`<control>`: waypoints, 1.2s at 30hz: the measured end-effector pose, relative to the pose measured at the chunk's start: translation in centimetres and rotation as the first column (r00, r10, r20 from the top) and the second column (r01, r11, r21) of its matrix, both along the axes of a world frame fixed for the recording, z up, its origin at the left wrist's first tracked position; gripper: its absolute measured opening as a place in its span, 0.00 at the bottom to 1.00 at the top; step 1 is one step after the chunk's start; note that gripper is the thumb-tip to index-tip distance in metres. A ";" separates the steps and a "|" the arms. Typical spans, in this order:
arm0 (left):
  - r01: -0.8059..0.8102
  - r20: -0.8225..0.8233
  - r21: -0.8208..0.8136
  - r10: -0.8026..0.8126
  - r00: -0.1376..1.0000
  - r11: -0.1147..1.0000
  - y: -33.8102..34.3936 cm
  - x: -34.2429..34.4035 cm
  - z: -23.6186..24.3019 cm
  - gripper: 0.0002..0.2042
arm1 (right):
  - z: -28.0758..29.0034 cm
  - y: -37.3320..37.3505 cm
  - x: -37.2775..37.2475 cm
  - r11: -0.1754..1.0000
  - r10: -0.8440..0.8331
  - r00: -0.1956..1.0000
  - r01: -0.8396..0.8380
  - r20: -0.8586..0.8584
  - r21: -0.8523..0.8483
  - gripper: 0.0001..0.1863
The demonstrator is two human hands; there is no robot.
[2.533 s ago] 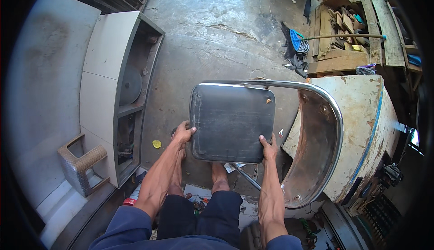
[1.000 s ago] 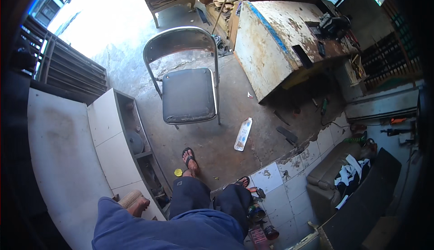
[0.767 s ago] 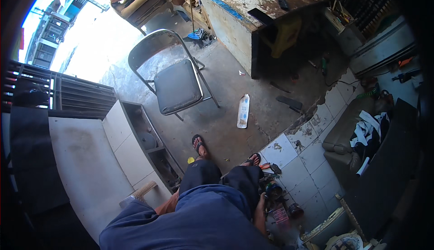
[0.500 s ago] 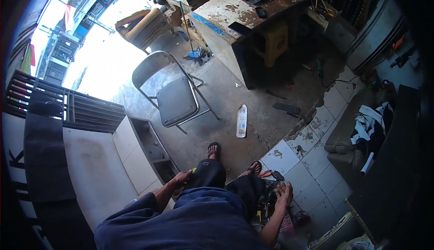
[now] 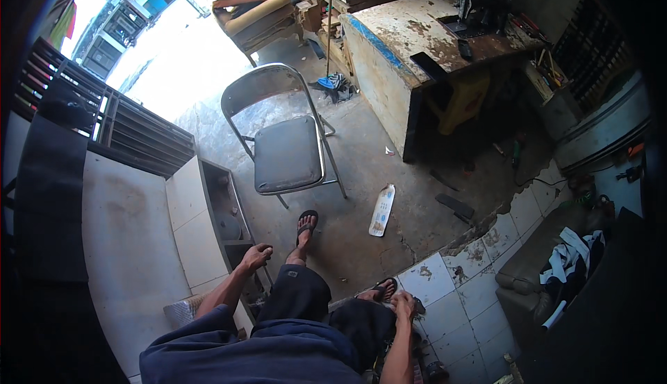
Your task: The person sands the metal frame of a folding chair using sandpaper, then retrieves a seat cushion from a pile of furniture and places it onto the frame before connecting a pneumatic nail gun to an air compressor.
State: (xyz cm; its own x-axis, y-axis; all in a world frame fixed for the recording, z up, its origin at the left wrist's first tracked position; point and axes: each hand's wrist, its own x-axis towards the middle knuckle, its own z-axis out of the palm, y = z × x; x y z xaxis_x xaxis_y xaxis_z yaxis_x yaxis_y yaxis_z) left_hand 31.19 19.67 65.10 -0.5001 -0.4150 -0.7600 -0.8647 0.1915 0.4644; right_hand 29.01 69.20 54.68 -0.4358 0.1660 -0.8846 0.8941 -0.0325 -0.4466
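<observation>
My left hand [image 5: 256, 257] hangs beside the low tiled bench, near its open shelf [image 5: 240, 244]. Its fingers are curled in, and nothing shows in them. My right hand [image 5: 402, 303] is low beside my right foot [image 5: 382, 290], its fingers bent together. Whatever they hold, if anything, is too small to make out. A small dark object [image 5: 419, 306] lies right next to that hand, and dark tools [image 5: 417, 353] are partly hidden behind my forearm. Both feet wear black flip-flops, the left foot [image 5: 306, 226] further forward.
A grey folding chair [image 5: 288, 153] stands ahead. A flattened white package [image 5: 381, 210] and dark strips [image 5: 454, 206] lie on the concrete floor. A worn workbench [image 5: 389, 44] with a sewing machine [image 5: 479, 10] is at far right. Cloths lie on a brown seat [image 5: 521, 266].
My view has shifted, and the room's things sit further right in it. My left hand has moved forward off my knee. My right hand has drawn in toward my right leg, its fingers closing.
</observation>
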 end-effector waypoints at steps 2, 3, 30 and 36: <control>-0.108 -0.038 0.019 0.108 0.993 0.994 -5.5 -1.2 -3.2 0.22 | -1.5 -5.4 -5.1 0.986 0.167 0.979 -0.165 -0.113 0.031 0.15; -0.136 -0.058 0.029 0.137 0.989 0.990 -8.4 -2.4 -5.8 0.22 | -3.1 -7.8 -7.4 0.972 0.235 0.956 -0.231 -0.178 0.045 0.16; -0.201 -0.242 -0.325 0.124 0.962 0.924 -24.5 -21.7 -23.9 0.30 | -12.8 -47.1 -30.7 0.709 0.607 0.765 -0.397 -0.216 0.583 0.29; -0.304 -0.273 -0.339 0.216 0.937 0.890 -24.4 -22.2 -23.2 0.30 | -13.0 -47.8 -30.8 0.784 0.556 0.752 -0.332 -0.354 0.525 0.24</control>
State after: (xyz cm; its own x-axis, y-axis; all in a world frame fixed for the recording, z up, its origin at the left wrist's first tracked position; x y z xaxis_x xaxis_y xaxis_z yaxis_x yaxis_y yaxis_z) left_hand 8.96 -4.72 41.94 -0.4715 -0.7820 -0.4075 -0.7901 0.1694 0.5891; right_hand -1.80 21.45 41.64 -0.8863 0.1330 -0.4436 0.4292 0.5955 -0.6791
